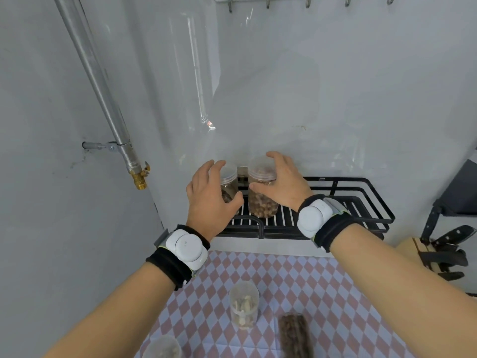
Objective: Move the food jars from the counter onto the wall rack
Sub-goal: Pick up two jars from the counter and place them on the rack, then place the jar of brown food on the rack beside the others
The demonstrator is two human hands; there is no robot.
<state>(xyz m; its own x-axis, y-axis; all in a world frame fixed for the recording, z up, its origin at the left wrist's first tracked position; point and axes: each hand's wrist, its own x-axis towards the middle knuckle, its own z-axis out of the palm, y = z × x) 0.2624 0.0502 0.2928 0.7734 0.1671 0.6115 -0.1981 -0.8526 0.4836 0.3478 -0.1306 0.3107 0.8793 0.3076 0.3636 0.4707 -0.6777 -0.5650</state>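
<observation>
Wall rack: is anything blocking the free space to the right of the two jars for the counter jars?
Nothing visible: the rack slats right of the nut jar are bare, though the right hand covers part.

A pale grey wall (335, 86) fills most of the view and meets a side wall (38, 125) at a corner on the left. A clear glossy sheet (196, 73) covers part of the wall and catches soft light. A metal pipe (95, 81) runs slantwise down the side wall, held by a bracket (103, 146) and ending in a brass valve (139, 177). A row of metal hooks (307, 1) hangs along the top. Below, a cloth (322, 293) with pink and pale diamonds covers the surface. At the right stands a wooden knife block (410, 250).
</observation>
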